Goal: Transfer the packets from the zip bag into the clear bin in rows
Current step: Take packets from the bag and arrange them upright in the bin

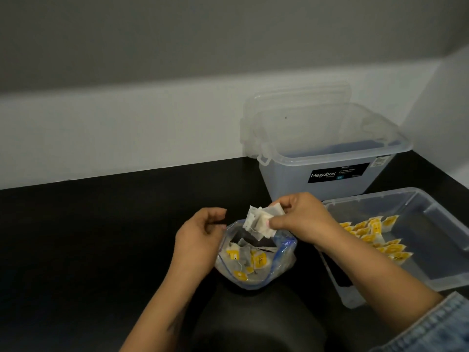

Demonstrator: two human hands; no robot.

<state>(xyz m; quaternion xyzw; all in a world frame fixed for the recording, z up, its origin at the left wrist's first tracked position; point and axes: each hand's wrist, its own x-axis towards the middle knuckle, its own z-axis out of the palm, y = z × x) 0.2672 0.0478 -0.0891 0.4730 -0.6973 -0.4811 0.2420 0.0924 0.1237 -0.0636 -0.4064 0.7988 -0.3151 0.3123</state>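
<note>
Several pale, crumpled packets (261,221) bunch in right hand (302,214).

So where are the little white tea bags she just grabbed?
The small white paper tea bags are pinched in the right hand, above the open clear plastic zip bag and left of the shallow clear plastic bin.

Right hand (302,214) pinches packets (261,221) above zip bag (256,260); left hand (200,237) beside.
</note>
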